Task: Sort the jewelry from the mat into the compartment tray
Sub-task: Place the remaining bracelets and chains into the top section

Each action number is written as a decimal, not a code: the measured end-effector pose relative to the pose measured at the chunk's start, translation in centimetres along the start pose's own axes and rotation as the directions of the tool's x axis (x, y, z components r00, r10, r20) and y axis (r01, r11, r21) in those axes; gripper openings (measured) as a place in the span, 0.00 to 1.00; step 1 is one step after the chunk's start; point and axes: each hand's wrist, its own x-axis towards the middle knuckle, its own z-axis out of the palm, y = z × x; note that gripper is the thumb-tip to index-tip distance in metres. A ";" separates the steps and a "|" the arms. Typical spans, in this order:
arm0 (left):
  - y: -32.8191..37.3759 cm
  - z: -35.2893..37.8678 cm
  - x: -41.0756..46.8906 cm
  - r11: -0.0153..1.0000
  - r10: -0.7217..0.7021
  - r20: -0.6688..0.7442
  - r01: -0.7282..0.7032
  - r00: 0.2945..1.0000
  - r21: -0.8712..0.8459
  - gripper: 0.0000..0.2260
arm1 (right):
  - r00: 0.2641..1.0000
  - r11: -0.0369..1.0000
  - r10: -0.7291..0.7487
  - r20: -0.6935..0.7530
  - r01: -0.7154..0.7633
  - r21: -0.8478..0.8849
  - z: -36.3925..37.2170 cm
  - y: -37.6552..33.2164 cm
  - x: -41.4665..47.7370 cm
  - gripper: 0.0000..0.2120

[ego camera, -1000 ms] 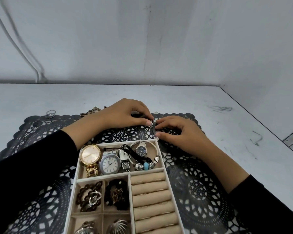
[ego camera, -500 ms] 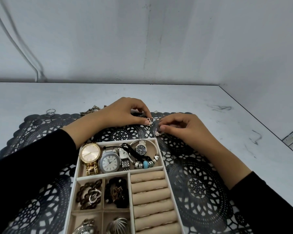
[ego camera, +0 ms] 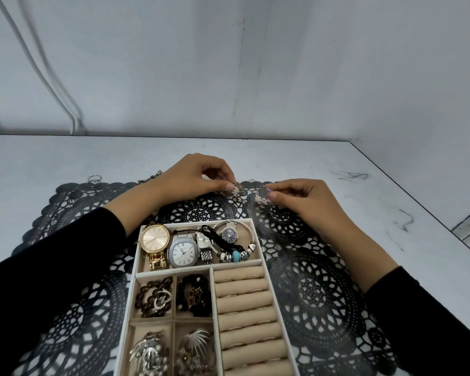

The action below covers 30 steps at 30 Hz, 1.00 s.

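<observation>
My left hand pinches a small sparkly ring just above the far edge of the black lace mat. A second sparkly ring with a stone is pinched by my right hand, a little to the right of the first. The beige compartment tray lies on the mat in front of both hands. Its top compartment holds watches and a bead bracelet; the left compartments hold dark bracelets and silver pieces; the ring rolls are on its right.
Silver rings lie on the white table beyond the mat's far left corner. A gold chain piece peeks out behind my left wrist. The table ends at a wall behind and an edge at the right.
Both hands met over one spot on the mat, then lifted and drew apart, each now pinching its own small ring. The right hand moved right.
</observation>
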 end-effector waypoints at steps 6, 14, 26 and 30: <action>0.8 -1.1 -2.0 0.998 -0.043 -0.122 0.038 0.992 -0.045 0.04 | 0.999 0.993 0.030 -0.046 -0.024 0.118 -0.1 -0.8 -0.7 0.09; 2.6 -2.1 -7.0 0.990 -0.116 -0.319 0.084 0.941 -0.113 0.04 | 0.992 0.987 -0.009 -0.127 0.029 0.161 0.2 -2.4 -2.7 0.09; 6.5 -2.2 -14.6 0.983 -0.165 -0.429 0.115 0.888 -0.140 0.05 | 0.989 0.944 -0.098 -0.110 0.128 0.305 1.9 -5.4 -8.1 0.10; 7.9 -1.9 -16.6 0.986 -0.147 -0.434 0.097 0.889 -0.137 0.04 | 0.992 0.927 -0.116 -0.053 0.127 0.352 2.6 -6.0 -9.8 0.10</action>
